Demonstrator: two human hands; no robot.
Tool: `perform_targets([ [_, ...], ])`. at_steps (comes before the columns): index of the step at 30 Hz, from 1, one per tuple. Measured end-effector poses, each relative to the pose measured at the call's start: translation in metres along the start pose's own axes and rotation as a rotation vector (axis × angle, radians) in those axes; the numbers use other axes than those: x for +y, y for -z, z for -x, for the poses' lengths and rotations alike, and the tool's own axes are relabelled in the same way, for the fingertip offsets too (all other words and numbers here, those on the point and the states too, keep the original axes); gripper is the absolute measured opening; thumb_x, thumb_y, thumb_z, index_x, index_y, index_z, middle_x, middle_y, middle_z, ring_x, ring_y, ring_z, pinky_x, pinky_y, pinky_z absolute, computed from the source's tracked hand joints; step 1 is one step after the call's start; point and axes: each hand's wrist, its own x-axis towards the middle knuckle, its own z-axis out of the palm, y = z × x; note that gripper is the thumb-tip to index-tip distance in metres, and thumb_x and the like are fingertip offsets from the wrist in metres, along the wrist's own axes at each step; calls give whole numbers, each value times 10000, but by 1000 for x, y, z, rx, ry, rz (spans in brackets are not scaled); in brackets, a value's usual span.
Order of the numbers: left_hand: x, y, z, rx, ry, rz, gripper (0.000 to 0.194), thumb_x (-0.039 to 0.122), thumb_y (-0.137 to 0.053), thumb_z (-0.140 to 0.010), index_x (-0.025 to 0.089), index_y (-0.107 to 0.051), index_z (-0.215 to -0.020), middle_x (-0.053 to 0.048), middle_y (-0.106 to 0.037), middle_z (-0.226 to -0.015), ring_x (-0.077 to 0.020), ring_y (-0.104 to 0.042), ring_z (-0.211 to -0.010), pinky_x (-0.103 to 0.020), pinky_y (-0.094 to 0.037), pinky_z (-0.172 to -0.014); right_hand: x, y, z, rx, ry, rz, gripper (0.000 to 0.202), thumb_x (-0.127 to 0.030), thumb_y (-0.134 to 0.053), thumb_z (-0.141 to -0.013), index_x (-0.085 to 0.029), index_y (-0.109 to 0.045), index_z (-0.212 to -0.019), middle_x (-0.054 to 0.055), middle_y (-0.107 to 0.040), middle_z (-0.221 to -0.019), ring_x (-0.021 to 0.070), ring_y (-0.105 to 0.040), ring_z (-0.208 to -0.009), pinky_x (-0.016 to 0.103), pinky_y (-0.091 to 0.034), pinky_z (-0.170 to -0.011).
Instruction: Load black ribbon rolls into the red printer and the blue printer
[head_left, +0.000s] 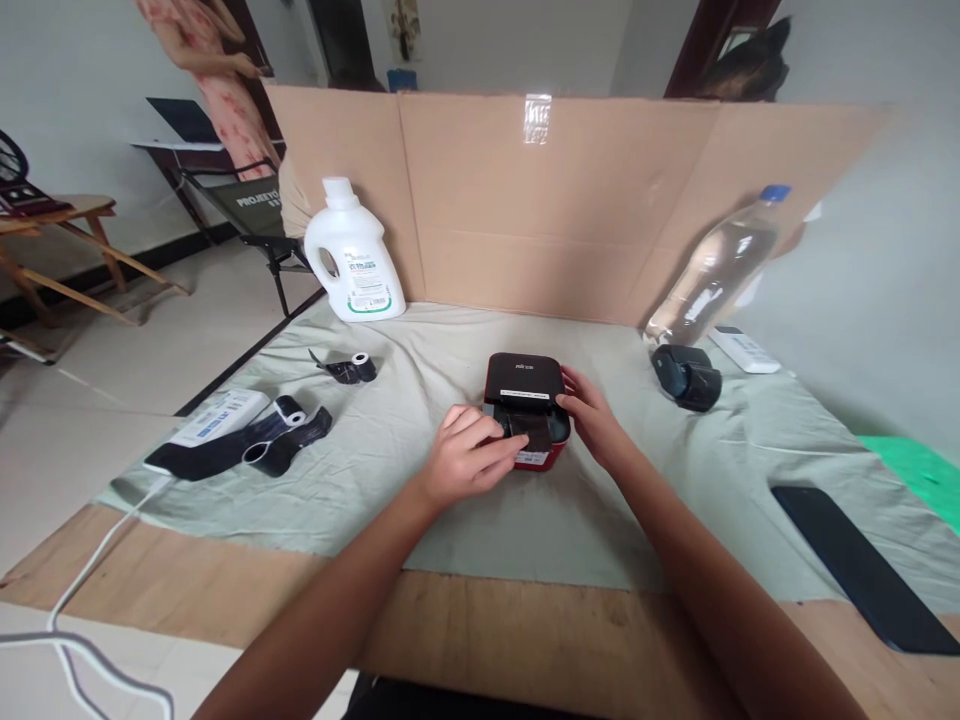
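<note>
A white jug (358,268), contents hidden, stands left. The left hand (469,452), fingers bent, touches the red-and-black box (523,375) centred on the counter (525,620), whether pinching I cannot tell; the right hand (598,422), unclenched, cups its right side. Farther right leans a liquid-filled bottle (714,268).

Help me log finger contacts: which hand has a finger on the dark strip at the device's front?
The left hand: its extended finger touches the dark strip, whereas the right hand is against the right side of the red-and-black device.
</note>
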Motion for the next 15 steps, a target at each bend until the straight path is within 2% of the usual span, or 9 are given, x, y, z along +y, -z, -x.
perform_targets([
  [2, 0, -2, 0, 11, 105, 68, 232, 252, -648, -851, 315, -729, -1059, -30, -661, -902, -175, -585, -849, -357, -426, -815, 8, -7, 4, -15, 10, -110, 616, -378, -604, -792, -274, -484, -1387, 46, -490, -1487, 228, -473, -1340, 402, -403, -1098],
  [3, -1, -4, 0, 21, 201, 126, 259, 280, -635, -863, 305, -713, -1108, -53, -661, -1012, -191, -593, -938, -371, -443, -865, 10, -11, 5, -14, 17, -147, 621, -372, -586, -795, -273, -473, -1398, 40, -473, -1505, 228, -467, -1352, 398, -408, -1100],
  [6, -7, -14, -3, 91, 648, 393, 442, 359, -557, -911, 265, -561, -1343, -105, -572, -1312, -221, -555, -1175, -395, -462, -983, 12, -19, 5, -5, 23, -187, 648, -362, -549, -800, -273, -438, -1432, 28, -438, -1535, 234, -460, -1367, 396, -434, -1087],
  [9, -14, -25, -6, 101, 1082, 726, 504, 403, -530, -919, 258, -491, -1401, -90, -544, -1411, -219, -518, -1292, -384, -434, -1067, 12, -21, 6, -3, 14, -191, 669, -374, -537, -808, -266, -409, -1456, 32, -444, -1532, 236, -456, -1373, 398, -432, -1092],
  [12, -19, -29, -10, 87, 1245, 970, 470, 390, -556, -880, 234, -569, -1323, -67, -557, -1428, -235, -495, -1337, -371, -415, -1099, 12, -20, 8, 5, 22, -208, 678, -404, -544, -804, -267, -415, -1456, 32, -428, -1543, 245, -446, -1380, 408, -425, -1099],
  [15, -20, -29, -15, 106, 1326, 1039, 484, 320, -562, -823, 223, -586, -1297, -60, -602, -1373, -243, -543, -1275, -362, -474, -1017, 11, -22, 9, 4, 14, -237, 685, -411, -546, -796, -268, -428, -1455, 34, -480, -1504, 259, -450, -1374, 425, -433, -1088],
])
